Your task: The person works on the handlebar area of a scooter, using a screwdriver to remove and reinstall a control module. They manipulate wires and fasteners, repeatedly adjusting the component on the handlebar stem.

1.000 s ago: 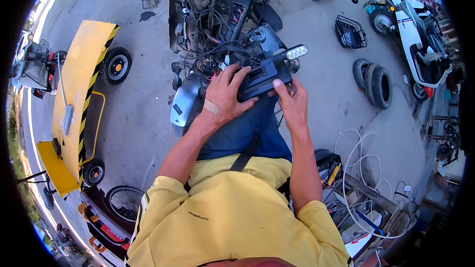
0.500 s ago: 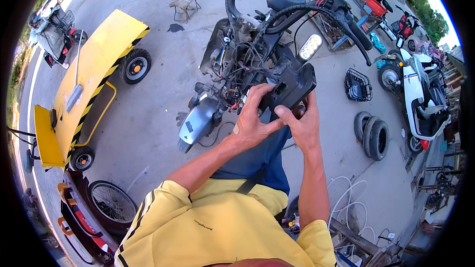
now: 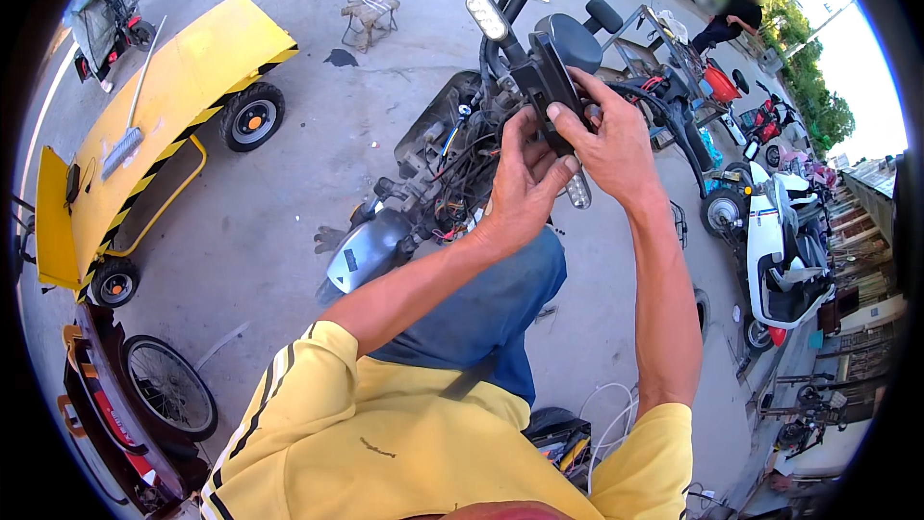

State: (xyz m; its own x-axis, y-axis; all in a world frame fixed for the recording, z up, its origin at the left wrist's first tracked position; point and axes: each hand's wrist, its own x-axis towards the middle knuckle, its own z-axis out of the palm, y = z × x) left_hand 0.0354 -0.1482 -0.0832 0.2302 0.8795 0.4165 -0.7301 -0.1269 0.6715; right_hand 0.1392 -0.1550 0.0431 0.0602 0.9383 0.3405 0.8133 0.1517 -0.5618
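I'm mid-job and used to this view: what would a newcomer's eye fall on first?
Probably the big yellow cart with black-and-yellow striped edging, on the left. Next, above centre, the black lamp unit, held between the left hand and right hand, over a tangle of exposed wires. On the right, a white scooter stands out against the grey ground.

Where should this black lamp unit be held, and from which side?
Grip the lamp unit by its long edges, probably left hand from the left, right hand from the right: its body is slim and lamps show at both ends.
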